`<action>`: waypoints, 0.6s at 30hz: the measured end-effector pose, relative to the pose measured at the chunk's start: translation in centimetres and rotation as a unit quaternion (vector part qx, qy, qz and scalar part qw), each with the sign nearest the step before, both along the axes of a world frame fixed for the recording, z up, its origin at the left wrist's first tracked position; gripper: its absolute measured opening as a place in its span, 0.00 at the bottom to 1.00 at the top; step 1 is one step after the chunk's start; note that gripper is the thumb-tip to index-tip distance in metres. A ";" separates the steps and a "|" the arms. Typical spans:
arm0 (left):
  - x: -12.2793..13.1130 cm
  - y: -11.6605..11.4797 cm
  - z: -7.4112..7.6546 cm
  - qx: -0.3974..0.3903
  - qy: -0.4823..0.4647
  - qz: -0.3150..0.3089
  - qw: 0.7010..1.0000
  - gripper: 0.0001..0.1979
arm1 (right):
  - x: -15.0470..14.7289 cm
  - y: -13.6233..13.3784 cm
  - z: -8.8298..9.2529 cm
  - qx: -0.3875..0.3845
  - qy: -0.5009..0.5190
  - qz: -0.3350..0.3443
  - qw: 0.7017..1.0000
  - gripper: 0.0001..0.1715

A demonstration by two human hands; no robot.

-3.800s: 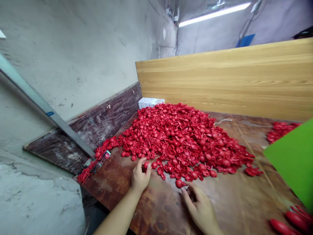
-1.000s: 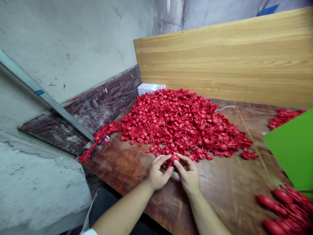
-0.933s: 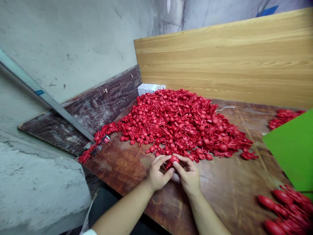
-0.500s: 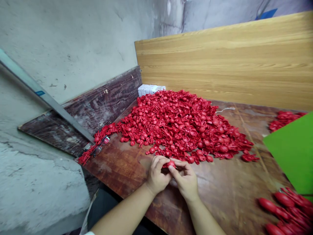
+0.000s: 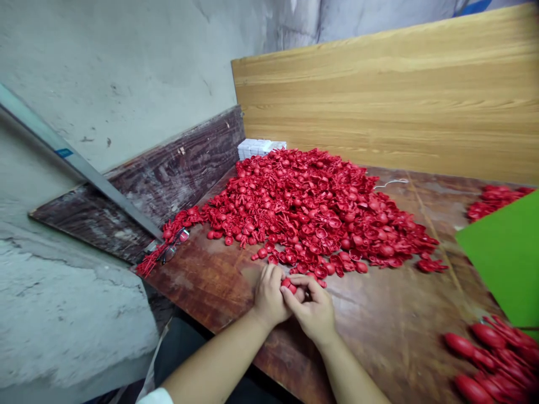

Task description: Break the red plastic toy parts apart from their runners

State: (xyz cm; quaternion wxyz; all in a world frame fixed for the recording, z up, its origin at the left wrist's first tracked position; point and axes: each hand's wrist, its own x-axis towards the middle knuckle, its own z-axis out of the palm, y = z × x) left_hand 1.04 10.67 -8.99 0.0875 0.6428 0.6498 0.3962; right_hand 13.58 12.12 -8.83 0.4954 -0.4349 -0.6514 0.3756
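Between my two hands is a small red plastic piece (image 5: 288, 285) with a rounded surface, mostly covered by fingers. My left hand (image 5: 270, 295) curls around its left side. My right hand (image 5: 312, 307) pinches it from the right, thumb in front. Just beyond my fingers spreads a large heap of red plastic parts (image 5: 311, 207), with rounded shells and thin limb-like pieces among them. A few loose parts lie at its near edge, close to my right fingertips.
A brown wooden table (image 5: 379, 314) carries everything. Larger red figures (image 5: 488, 353) lie at the lower right beside a green board (image 5: 505, 252). Eyeglasses (image 5: 170, 252) rest at the left edge near a slanted metal bar (image 5: 113, 196). White stacked boxes (image 5: 259, 147) stand at the back.
The red piece has turned and shifted slightly left in my fingers, with both hands closer around it. The view has tilted down a little.
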 end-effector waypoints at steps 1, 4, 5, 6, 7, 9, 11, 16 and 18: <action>0.0 0.0 0.1 -0.012 0.015 -0.001 1.000 0.13 | 0.0 0.0 0.0 0.005 -0.004 -0.002 1.000 0.11; 0.0 0.1 0.2 -0.035 0.059 -0.008 0.998 0.10 | 0.1 0.2 -0.3 0.020 -0.018 -0.003 1.000 0.11; 0.1 0.1 0.1 -0.036 0.070 -0.011 0.997 0.09 | 0.1 0.2 -0.3 0.021 -0.022 -0.002 1.000 0.11; 0.1 0.2 0.0 -0.033 0.078 -0.014 0.996 0.09 | 0.1 0.2 -0.4 0.021 -0.023 -0.003 0.999 0.10; 0.1 0.2 -0.2 -0.026 0.084 -0.017 0.996 0.09 | 0.1 0.3 -0.5 0.020 -0.024 -0.004 1.000 0.10; 0.1 0.3 -0.4 -0.011 0.088 -0.025 0.996 0.09 | 0.1 0.3 -0.5 0.018 -0.026 -0.006 0.999 0.11; 0.1 0.4 -0.6 -0.002 0.086 -0.028 0.996 0.09 | 0.0 0.3 -0.5 0.021 -0.030 -0.008 0.999 0.11; 0.1 0.4 -0.6 0.003 0.071 -0.034 0.997 0.07 | 0.0 0.2 0.1 0.020 -0.037 0.001 0.999 0.09; 0.1 0.4 -0.4 0.004 0.066 -0.040 0.997 0.08 | 0.1 0.2 0.3 0.011 -0.033 0.008 0.999 0.08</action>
